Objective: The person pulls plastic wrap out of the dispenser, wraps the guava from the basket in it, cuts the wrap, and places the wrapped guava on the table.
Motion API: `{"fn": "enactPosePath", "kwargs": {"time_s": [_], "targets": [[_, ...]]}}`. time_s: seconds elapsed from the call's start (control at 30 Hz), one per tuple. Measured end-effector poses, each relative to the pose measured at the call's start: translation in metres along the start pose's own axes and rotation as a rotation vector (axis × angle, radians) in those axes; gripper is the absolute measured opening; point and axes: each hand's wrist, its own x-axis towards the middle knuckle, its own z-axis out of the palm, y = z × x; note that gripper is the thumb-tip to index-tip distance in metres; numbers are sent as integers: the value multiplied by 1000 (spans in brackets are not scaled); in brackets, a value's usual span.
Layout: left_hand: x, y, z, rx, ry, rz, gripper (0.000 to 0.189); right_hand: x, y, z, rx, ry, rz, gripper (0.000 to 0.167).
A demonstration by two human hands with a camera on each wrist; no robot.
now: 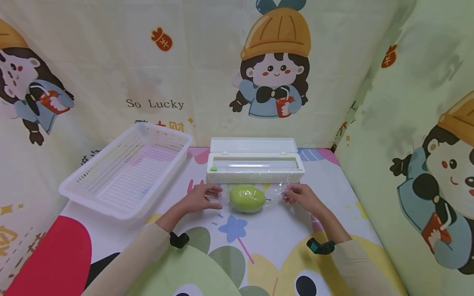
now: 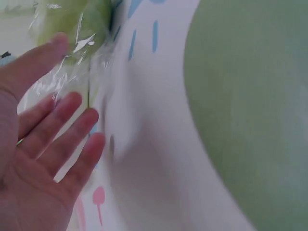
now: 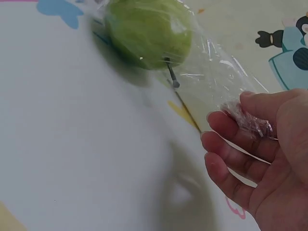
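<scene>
A green pear [image 1: 247, 199] with a dark stem lies on its side on the table, wrapped in clear cling film [image 3: 211, 62]. My right hand [image 1: 301, 196] pinches the bunched end of the film between thumb and forefinger, on the stem side; its other fingers are loosely bent. On the opposite side is my left hand [image 1: 201, 198], fingers spread and relaxed. Its thumb overlaps the film by the pear [image 2: 72, 21] in the left wrist view. Just behind the pear stands a white cling film dispenser [image 1: 255, 176], lid raised, with the roll visible inside.
A white perforated plastic basket [image 1: 126, 211] stands at the back left of the table. The tablecloth [image 1: 281, 230] carries cartoon prints. Printed cloth walls [image 1: 207, 82] close off the back and both sides.
</scene>
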Motion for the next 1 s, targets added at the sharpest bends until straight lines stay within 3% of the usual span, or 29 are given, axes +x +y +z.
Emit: {"fn": "enactPosePath", "kwargs": {"time_s": [0.1,0.3,0.7,1.0], "targets": [[2,4,4,8,69,-24,44,0,2,1,28,-11,-3,27],[8,8,6,52,181,-27,11,1,0,3,53,-11,9,30],[7,21,0,13,147,-19,7,-1,-14,4,49,65,83,35],[14,22,6,-59,164,-148,13,9,-17,11,72,111,210,36]]}}
